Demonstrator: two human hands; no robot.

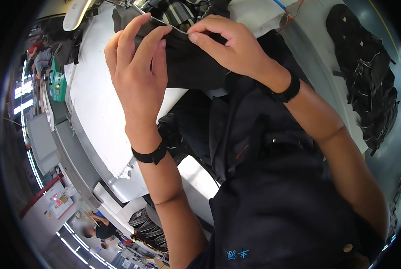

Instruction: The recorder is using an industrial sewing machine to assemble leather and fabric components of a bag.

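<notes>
A dark fabric piece (192,67) with a pale zipper (178,29) along its curved edge lies at the top middle, over a striped lining (180,12). My left hand (137,76) has its fingers curled over that edge, tips at the zipper and gripping it with the fabric. To its right, my right hand (232,49) pinches the zipper between thumb and index finger; what lies under the fingertips is partly hidden.
A white work surface (97,98) extends leftward. Dark fabric pieces (362,80) are heaped at the right. A green machine (57,80) stands at far left, a pale oblong object (76,13) at top. Other people (103,228) are visible lower left.
</notes>
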